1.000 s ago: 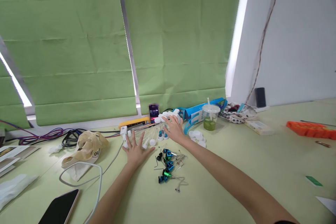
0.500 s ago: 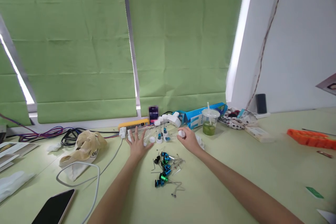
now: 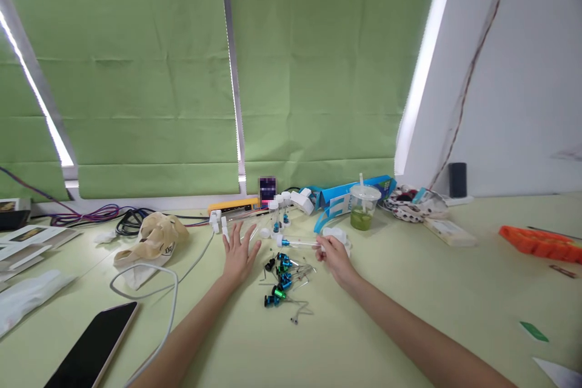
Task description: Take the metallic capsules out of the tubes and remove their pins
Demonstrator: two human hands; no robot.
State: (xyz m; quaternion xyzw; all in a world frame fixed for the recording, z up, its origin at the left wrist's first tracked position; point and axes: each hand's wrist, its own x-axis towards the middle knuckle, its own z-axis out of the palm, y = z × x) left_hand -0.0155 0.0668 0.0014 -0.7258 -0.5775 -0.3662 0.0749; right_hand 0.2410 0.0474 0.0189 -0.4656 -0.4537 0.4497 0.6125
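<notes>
My right hand (image 3: 337, 259) grips the right end of a clear tube (image 3: 300, 244) that lies level above the table. Its white end and a small blue piece point left. My left hand (image 3: 239, 257) is open, fingers spread, by loose clear tubes and a white cap (image 3: 264, 233). Two capped clear tubes (image 3: 275, 218) with blue pieces inside stand between the hands, farther back. Nearer me is a pile of blue, green and black metal parts (image 3: 282, 279) with thin bent pins. White round pieces (image 3: 339, 235) sit behind my right hand, partly hidden.
A lidded cup of green drink (image 3: 362, 212) and a blue box (image 3: 354, 191) stand at the back right. On the left are a cloth bag (image 3: 154, 242), a white cable (image 3: 175, 303) and a phone (image 3: 93, 345). An orange object (image 3: 541, 244) lies far right.
My right hand has turned: the clear tube now shows lengthwise, pointing left, where only a round white end showed before. My left hand stays spread in about the same place. The view has shifted slightly.
</notes>
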